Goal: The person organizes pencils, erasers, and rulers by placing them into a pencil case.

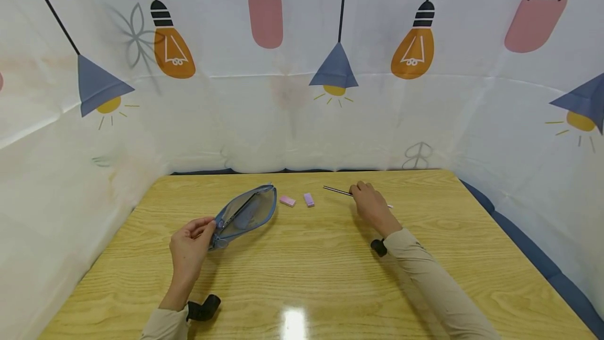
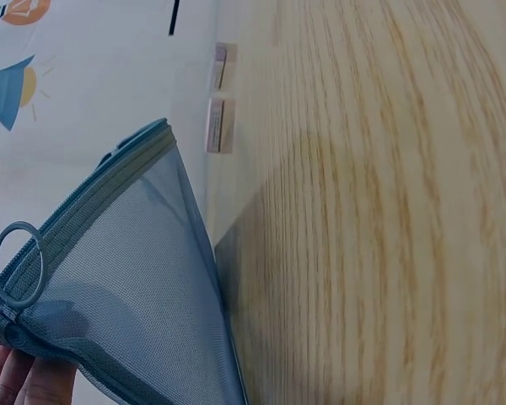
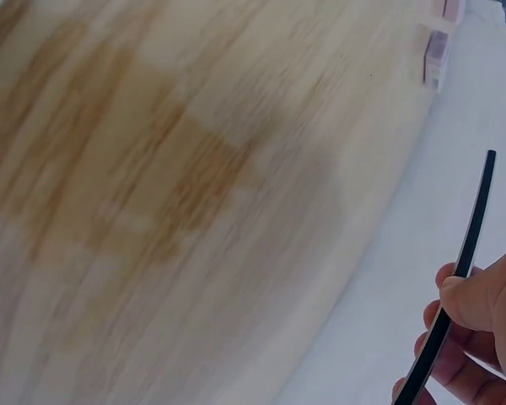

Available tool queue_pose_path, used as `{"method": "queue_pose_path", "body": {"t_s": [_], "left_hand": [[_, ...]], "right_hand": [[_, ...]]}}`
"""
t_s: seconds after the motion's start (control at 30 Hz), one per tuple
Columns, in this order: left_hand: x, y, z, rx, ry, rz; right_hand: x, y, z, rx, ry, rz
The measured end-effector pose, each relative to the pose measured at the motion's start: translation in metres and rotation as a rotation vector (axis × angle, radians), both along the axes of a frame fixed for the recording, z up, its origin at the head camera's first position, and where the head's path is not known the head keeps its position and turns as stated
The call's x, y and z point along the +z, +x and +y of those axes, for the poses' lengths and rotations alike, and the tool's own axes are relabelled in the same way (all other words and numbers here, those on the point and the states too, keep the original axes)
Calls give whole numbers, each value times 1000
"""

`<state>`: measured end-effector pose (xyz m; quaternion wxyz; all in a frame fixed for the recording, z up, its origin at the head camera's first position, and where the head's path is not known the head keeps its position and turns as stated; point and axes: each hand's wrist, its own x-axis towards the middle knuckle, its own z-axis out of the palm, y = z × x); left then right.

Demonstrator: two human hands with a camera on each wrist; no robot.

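My left hand [image 1: 191, 245] pinches one end of a blue-grey mesh zip pouch [image 1: 250, 216] and holds it tilted above the table. In the left wrist view a ring pull [image 2: 42, 266] hangs by the fingers at the zip's end. A dark strip runs lengthwise along the pouch in the head view. Over the far right of the table, my right hand [image 1: 373, 206] grips a slim, dark striped pencil [image 1: 336, 190] between thumb and fingers. Its blunt end points up in the right wrist view [image 3: 481, 198]; part of its length is hidden by the fingers.
Two small eraser-like blocks, a pink block [image 1: 287, 201] and a purple block [image 1: 309, 200], lie on the wooden table [image 1: 292, 266] between the hands. Behind the table hangs a white curtain [image 1: 292, 125] printed with lamps. Each wrist carries a black camera mount [image 1: 204, 308].
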<state>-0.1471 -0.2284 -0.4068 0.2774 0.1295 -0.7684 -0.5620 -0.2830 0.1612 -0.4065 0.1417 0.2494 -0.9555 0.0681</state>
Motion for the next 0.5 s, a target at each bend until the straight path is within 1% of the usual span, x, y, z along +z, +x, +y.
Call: {"method": "queue_pose_path", "body": {"t_s": [0.23, 0.5], "left_hand": [[0, 1, 1, 0, -2, 0], [-1, 1, 1, 5, 5, 0]], "right_hand": [[-1, 2, -2, -5, 18, -6], [0, 7, -4, 43, -7, 79]]}}
